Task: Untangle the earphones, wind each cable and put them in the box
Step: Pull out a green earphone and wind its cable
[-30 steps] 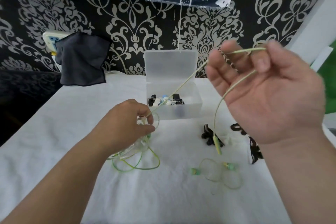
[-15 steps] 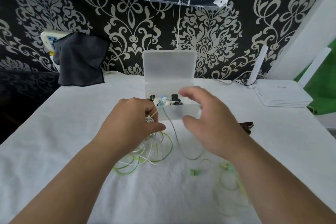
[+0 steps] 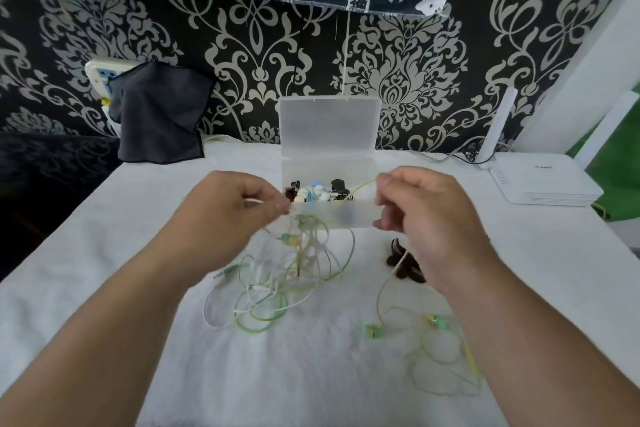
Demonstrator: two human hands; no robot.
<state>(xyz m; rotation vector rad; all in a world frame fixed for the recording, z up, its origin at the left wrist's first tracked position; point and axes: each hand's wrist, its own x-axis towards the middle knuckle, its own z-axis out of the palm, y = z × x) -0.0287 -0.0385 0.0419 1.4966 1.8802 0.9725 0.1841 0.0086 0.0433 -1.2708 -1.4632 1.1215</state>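
A tangle of green and white earphone cables [image 3: 277, 284] hangs and lies on the white cloth below my left hand [image 3: 228, 215], which pinches its top strands. My right hand [image 3: 426, 218] pinches a yellow-green cable that runs up across the front of the box and also drops to two green earbuds [image 3: 375, 331] on the cloth at the right. The translucent plastic box [image 3: 327, 218] stands open just behind both hands, lid upright, with black, white and blue earphone pieces inside.
Dark clips or ear hooks [image 3: 405, 263] lie on the cloth under my right hand. A white router [image 3: 547, 184] sits at the back right, a dark cloth [image 3: 159, 114] hangs at the back left. Patterned wall behind.
My right hand came down from high on the right to the box front and then pinched the yellow-green cable. My left hand lifted the tangle slightly off the cloth.
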